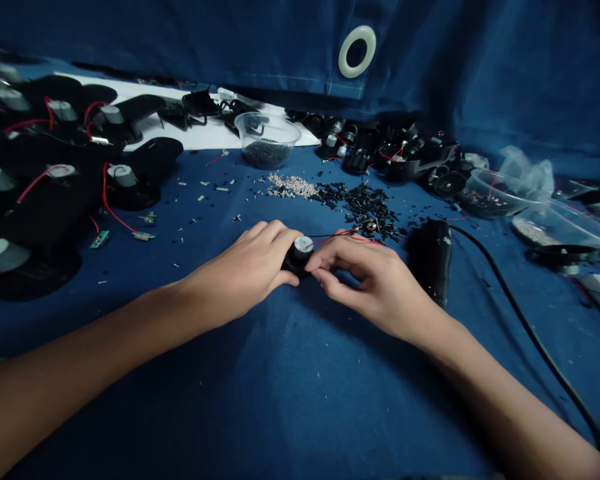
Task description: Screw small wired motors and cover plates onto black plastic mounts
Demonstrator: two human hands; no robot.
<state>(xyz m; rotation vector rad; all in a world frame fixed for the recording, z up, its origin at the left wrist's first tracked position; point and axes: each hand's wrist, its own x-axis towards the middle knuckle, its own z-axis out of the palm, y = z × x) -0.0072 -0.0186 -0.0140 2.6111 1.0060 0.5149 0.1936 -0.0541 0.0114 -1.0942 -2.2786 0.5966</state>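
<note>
A small silver motor [303,245] with red and black wires stands upright in a round black housing [295,264] at the middle of the table. My left hand [253,270] grips the housing from the left, its thumb at the near side and its fingers over the far side. From the right, my right hand [373,273] meets the housing's edge with thumb and index fingertip pinched together. Whatever lies between those fingertips is too small or hidden to make out. The wires run rightward behind my right hand.
Silver screws [293,186] and black screws [370,205] lie heaped beyond my hands. Behind them stands a clear tub [267,143]. A black corded tool [430,260] lies at right, its cable [520,313] curving nearer. Several motor assemblies [123,177] fill the left.
</note>
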